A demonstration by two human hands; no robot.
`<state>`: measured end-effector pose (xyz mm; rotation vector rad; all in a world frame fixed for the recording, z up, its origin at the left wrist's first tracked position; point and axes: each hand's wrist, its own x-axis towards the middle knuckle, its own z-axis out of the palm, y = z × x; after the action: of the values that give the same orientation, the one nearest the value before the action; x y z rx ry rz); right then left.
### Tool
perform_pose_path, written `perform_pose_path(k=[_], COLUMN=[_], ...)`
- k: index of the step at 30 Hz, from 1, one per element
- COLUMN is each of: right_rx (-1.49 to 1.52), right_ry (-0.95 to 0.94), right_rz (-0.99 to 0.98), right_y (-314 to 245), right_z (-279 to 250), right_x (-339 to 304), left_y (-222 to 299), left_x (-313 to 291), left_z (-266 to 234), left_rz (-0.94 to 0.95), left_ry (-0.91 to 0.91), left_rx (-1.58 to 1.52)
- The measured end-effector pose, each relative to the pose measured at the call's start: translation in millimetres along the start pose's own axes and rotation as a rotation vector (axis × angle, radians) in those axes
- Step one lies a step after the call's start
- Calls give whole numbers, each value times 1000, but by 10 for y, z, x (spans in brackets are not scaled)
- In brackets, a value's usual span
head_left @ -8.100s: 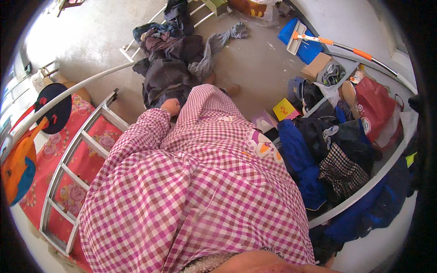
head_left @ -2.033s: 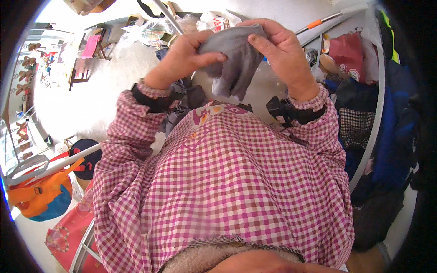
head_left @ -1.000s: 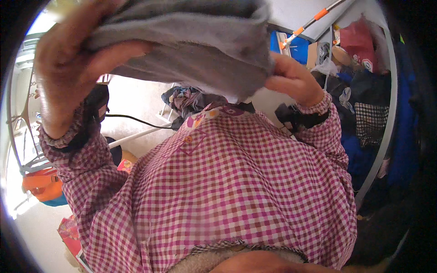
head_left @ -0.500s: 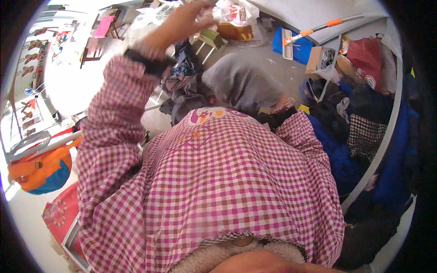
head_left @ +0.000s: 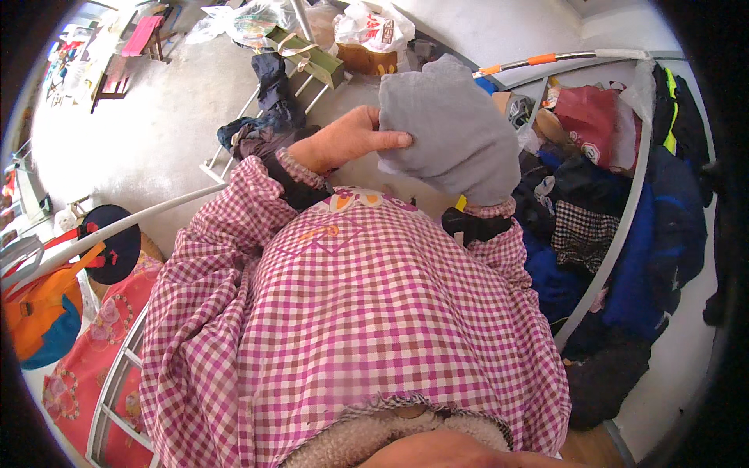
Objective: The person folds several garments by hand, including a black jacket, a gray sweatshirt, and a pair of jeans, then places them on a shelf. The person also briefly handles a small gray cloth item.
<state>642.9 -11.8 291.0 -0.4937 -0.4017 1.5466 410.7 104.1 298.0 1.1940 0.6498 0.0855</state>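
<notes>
A piece of soft grey cloth [head_left: 449, 129], folded into a compact bundle with rounded edges, is held up in front of my chest. My left hand [head_left: 349, 142] grips its left edge, thumb on the near face and fingers behind. The cloth covers my right hand, so its fingers are hidden; only the dark cuff [head_left: 477, 226] and checked sleeve of that arm show just below the bundle's lower right corner. I wear a pink checked smock [head_left: 390, 312].
To the right, a white curved-tube rack [head_left: 624, 257] holds dark and blue clothes and a red bag [head_left: 585, 121]. A green-topped stool [head_left: 304, 56] and dark clothes on a metal rack [head_left: 269, 117] stand ahead. An orange bag [head_left: 43, 308] lies at left.
My left hand has come down from high up at the left onto the grey cloth's left edge. The cloth is raised and flatter, while my view has shifted.
</notes>
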Motion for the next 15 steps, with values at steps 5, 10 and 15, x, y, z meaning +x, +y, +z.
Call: perform_pose_path(k=[5, 10, 15], right_rx=[-53, -7, 234], right_ry=[-14, -146, -272], right_rz=[-41, -92, -39], right_y=[-112, -330, -239], right_z=[116, 156, 234], right_x=[175, 379, 377], left_y=[214, 476, 657], left_x=[-98, -109, -138], left_z=[-93, -410, -728], left_rz=[382, 581, 933], left_ry=[52, 126, 549], left_rx=[-187, -274, 1339])
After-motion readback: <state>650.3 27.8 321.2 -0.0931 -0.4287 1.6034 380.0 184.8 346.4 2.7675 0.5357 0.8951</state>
